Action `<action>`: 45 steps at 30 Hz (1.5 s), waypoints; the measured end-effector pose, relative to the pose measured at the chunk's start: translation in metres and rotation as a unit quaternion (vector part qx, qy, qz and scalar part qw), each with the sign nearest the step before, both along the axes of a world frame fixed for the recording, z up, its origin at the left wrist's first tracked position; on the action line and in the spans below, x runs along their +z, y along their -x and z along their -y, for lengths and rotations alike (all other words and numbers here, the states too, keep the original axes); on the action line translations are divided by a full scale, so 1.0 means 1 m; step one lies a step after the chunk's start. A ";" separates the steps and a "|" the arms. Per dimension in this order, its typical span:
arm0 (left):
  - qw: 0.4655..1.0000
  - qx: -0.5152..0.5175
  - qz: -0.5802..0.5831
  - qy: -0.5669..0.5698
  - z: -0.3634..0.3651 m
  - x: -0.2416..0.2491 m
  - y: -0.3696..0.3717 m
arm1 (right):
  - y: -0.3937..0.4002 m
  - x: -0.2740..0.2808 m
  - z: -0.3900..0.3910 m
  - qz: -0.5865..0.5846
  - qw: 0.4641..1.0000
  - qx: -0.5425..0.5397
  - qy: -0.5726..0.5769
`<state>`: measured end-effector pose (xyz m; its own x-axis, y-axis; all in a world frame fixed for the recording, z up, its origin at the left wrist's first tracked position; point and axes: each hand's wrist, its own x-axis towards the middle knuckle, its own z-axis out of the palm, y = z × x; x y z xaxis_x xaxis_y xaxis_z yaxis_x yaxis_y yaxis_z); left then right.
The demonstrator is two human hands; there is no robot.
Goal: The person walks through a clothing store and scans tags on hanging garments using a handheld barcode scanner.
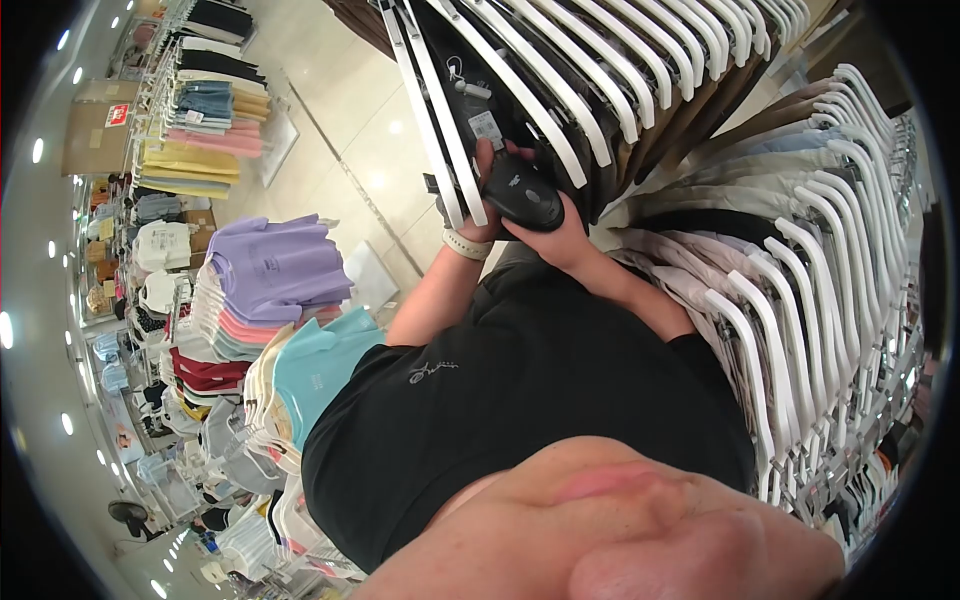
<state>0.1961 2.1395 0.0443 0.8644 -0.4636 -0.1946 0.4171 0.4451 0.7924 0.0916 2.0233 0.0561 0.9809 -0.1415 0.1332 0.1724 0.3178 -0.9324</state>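
My right hand (pixel 562 232) is wrapped around a black handheld device (pixel 525 197) that looks like a barcode scanner. Close behind it, my left hand (pixel 486 172) has its fingers closed at the lower edge of a white price tag (pixel 485 128). The scanner and hangers partly cover that hand. The tag hangs on a dark garment (pixel 468 85) with a small grey security tag (pixel 474 90) above it. Two white hangers (pixel 440 120) pass right beside my left hand. A pale band (pixel 466 245) circles my left wrist.
A packed row of white hangers (pixel 590 60) with dark clothes is at the top. Another rack of pale garments (pixel 720 260) stands close by my right arm. To the left are a purple T-shirt (pixel 275 262), a turquoise shirt (pixel 325 365) and tiled floor (pixel 350 130).
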 end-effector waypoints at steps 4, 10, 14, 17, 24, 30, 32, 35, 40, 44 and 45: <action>0.997 0.004 -0.057 0.052 0.004 -0.018 -0.007 | 0.011 -0.005 0.005 0.041 0.998 0.016 0.040; 0.991 0.064 0.055 -0.104 0.007 -0.016 -0.006 | 0.027 -0.010 0.017 0.239 0.952 -0.141 0.128; 0.981 0.053 0.089 -0.165 0.014 -0.018 -0.001 | 0.034 -0.011 0.023 0.241 0.935 -0.204 0.162; 0.986 -0.051 0.089 -0.131 0.010 -0.042 0.011 | 0.038 0.022 0.042 0.215 0.898 -0.211 0.321; 0.965 -0.217 0.119 -0.088 0.008 -0.001 0.052 | 0.035 0.014 0.026 0.187 0.959 -0.028 0.211; 0.953 -0.174 0.016 -0.247 0.013 0.009 0.048 | 0.034 0.023 0.021 0.207 0.952 0.092 0.208; 0.942 -0.106 0.048 -0.314 0.016 0.030 0.065 | 0.038 0.026 0.019 0.169 0.952 0.142 0.213; 0.959 -0.034 0.118 -0.254 0.010 0.023 0.071 | 0.031 0.034 0.019 0.168 0.943 0.167 0.234; 0.958 -0.001 0.134 -0.252 0.010 0.011 0.061 | 0.027 0.040 0.018 0.202 0.926 0.201 0.248; 0.958 0.042 0.161 -0.232 0.024 0.013 0.036 | 0.025 0.039 0.015 0.201 0.933 0.187 0.234; 0.959 0.052 0.164 -0.226 0.027 0.013 0.030 | 0.025 0.037 0.013 0.204 0.936 0.180 0.222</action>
